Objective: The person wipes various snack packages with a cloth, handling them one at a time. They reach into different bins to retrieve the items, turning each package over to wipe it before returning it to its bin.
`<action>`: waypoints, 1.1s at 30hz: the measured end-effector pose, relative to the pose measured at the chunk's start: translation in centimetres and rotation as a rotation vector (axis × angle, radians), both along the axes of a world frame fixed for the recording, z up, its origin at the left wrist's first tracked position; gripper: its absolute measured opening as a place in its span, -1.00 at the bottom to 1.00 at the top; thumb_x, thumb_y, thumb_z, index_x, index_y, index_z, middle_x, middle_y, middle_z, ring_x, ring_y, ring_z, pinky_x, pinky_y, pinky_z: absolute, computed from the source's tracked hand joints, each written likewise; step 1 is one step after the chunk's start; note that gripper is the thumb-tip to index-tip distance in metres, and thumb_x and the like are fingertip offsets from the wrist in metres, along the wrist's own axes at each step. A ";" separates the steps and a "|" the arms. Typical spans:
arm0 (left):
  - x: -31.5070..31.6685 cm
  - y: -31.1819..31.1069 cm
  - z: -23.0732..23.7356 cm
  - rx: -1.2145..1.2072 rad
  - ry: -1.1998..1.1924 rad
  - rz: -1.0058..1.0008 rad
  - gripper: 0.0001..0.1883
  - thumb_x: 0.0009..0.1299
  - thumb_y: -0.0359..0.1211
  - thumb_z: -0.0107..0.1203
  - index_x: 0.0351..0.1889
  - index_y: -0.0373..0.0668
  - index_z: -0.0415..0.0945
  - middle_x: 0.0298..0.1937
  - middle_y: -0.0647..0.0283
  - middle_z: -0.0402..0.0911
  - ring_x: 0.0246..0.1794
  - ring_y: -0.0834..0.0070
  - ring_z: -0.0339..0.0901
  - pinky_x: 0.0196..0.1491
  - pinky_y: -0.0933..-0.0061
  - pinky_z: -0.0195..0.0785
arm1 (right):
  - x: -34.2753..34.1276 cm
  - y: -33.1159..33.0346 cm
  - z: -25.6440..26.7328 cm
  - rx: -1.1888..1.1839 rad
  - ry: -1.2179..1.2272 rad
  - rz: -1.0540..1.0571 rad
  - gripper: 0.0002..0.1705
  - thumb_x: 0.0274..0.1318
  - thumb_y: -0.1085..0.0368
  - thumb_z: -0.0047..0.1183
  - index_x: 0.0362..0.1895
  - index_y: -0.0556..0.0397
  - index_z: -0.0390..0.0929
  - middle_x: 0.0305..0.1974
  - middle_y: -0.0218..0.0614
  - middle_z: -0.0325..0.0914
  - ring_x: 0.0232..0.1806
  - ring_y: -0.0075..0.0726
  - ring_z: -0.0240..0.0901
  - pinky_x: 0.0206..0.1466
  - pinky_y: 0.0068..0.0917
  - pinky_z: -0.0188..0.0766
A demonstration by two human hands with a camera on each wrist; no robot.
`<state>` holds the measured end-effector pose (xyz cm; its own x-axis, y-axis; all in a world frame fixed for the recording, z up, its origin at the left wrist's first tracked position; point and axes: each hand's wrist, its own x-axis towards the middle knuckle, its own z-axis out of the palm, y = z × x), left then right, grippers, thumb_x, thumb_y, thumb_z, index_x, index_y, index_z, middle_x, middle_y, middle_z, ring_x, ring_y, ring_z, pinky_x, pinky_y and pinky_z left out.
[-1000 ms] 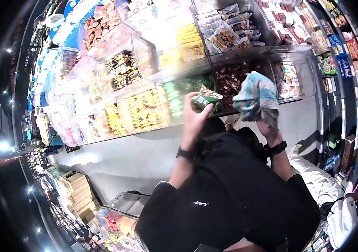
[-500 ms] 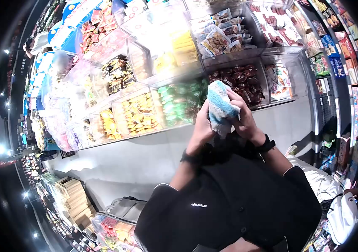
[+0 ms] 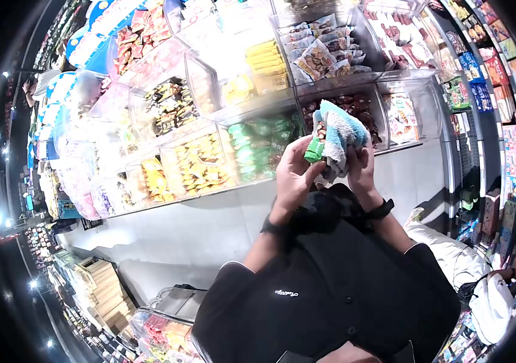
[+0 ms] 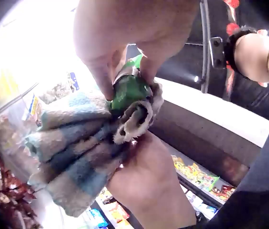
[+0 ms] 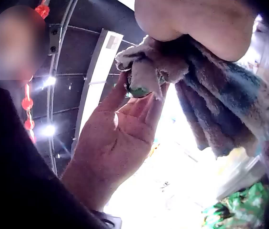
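Note:
In the head view my left hand point(image 3: 294, 175) pinches a small green snack packet point(image 3: 315, 149) between thumb and fingers. My right hand point(image 3: 362, 174) grips a blue, white and grey striped cloth point(image 3: 344, 134), held up against the packet. From the left wrist, the cloth point(image 4: 72, 148) fans out to one side, and a fold of it wraps the lower end of the shiny green packet point(image 4: 130, 93). Most of the packet is hidden by cloth in the right wrist view, where the left hand point(image 5: 117, 138) reaches up to it. Both hands are above the front edge of the candy bins.
Clear-walled bins hold green packets point(image 3: 258, 145), yellow packets point(image 3: 203, 160) and dark red packets point(image 3: 361, 109). A pale panel point(image 3: 209, 224) drops below their front edge. Wooden crates point(image 3: 108, 287) stand at lower left; snack shelves point(image 3: 512, 151) line the right. White fabric point(image 3: 445, 248) lies at lower right.
A second ago the hands were apart, packet left and cloth right. They came together with the cloth over the packet; now the cloth has shifted right and the packet's green end shows again.

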<state>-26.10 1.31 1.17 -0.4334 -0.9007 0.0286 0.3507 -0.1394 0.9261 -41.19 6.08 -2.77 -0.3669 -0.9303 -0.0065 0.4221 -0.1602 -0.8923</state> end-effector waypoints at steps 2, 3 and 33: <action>0.3 -0.1 0.0 0.020 0.003 0.035 -0.47 0.30 -0.48 0.16 0.21 -0.36 0.22 0.15 0.09 0.42 0.14 0.42 0.39 0.19 0.39 0.27 | -0.1 0.2 -0.6 -0.082 0.161 0.015 -0.56 0.23 0.37 -0.02 0.16 0.09 0.18 0.07 -0.28 0.33 0.10 -0.44 0.28 0.12 -0.42 0.29; 0.4 -0.2 0.1 0.028 -0.004 0.041 -0.46 0.30 -0.48 0.17 0.21 -0.36 0.22 0.14 0.10 0.43 0.13 0.42 0.40 0.19 0.39 0.27 | 0.2 0.5 -0.3 -0.148 0.166 0.065 -0.54 0.20 0.38 0.02 0.15 0.09 0.18 0.08 -0.27 0.32 0.10 -0.42 0.27 0.14 -0.39 0.28; 4.4 -3.2 -0.9 0.122 0.046 -0.134 -0.42 0.14 -0.72 0.07 0.15 -0.23 0.23 -0.01 0.19 0.41 -0.03 0.51 0.46 -0.04 0.50 0.42 | 5.8 -1.8 0.9 0.116 0.106 -0.315 -0.63 -0.01 0.48 0.16 -0.13 0.05 0.30 -0.21 -0.47 0.40 -0.17 -0.62 0.33 -0.07 -0.58 0.35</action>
